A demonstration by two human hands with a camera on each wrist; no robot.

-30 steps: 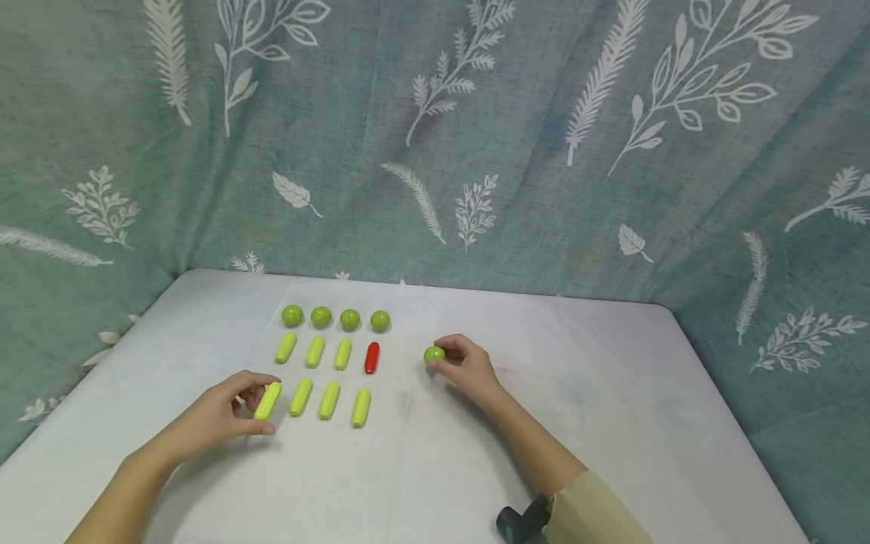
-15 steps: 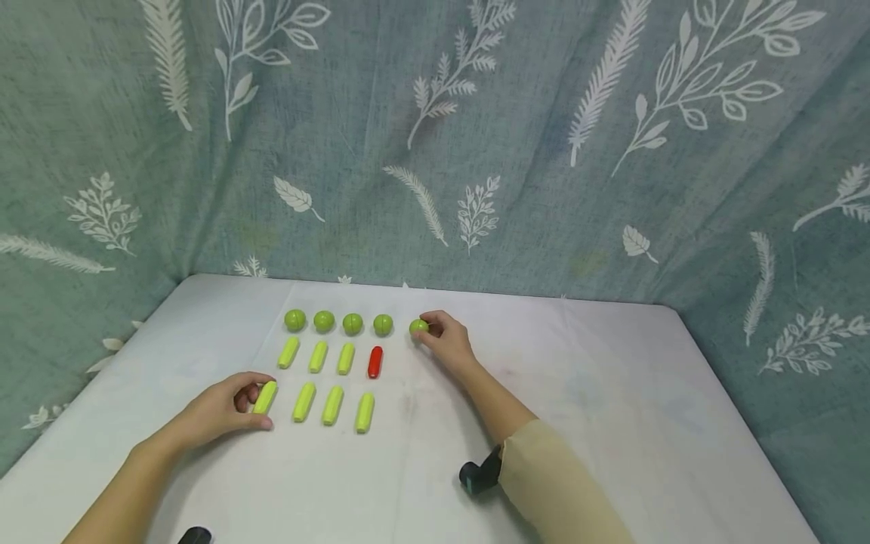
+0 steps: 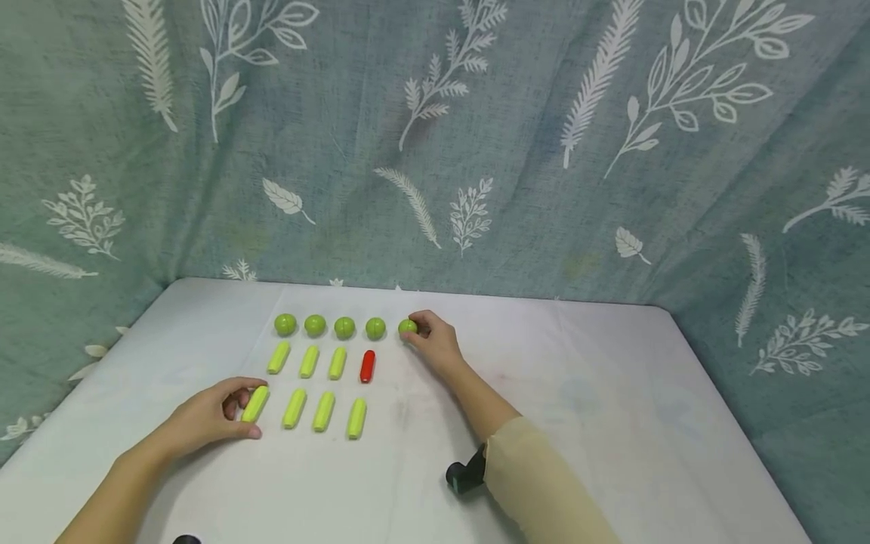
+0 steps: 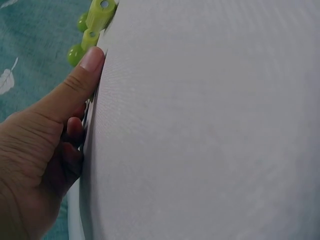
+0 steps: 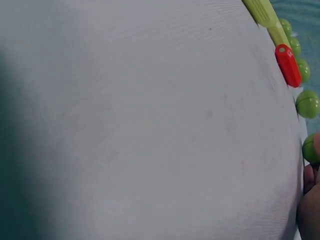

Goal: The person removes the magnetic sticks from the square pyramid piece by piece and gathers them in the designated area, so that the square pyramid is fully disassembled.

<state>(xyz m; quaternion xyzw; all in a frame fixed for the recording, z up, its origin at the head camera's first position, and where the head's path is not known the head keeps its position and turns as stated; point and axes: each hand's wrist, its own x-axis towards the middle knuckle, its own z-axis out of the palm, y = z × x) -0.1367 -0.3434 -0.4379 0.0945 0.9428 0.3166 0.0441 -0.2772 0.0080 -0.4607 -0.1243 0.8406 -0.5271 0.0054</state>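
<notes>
My left hand (image 3: 216, 412) grips a yellow-green stick (image 3: 254, 404) at the left end of the front row, fingers at its far end and thumb at its near end. In the left wrist view the thumb hides most of this stick. My right hand (image 3: 438, 344) pinches a green ball (image 3: 407, 327) with a seam line, at the right end of the back row of balls. Between the rows lie short yellow-green sticks (image 3: 309, 362) and, at their right, a red stick (image 3: 368, 366). That red stick (image 5: 288, 65) also shows in the right wrist view.
Several green balls (image 3: 344, 327) line up left of the held one. Several yellow-green sticks (image 3: 324, 412) continue the front row. The white tabletop (image 3: 578, 423) ends at a leaf-patterned curtain (image 3: 516, 189). A dark device (image 3: 466, 476) sits by the right sleeve (image 3: 537, 476).
My right hand has carried the green ball left and back to the end of the ball row. My left hand, with its stick, has shifted slightly left.
</notes>
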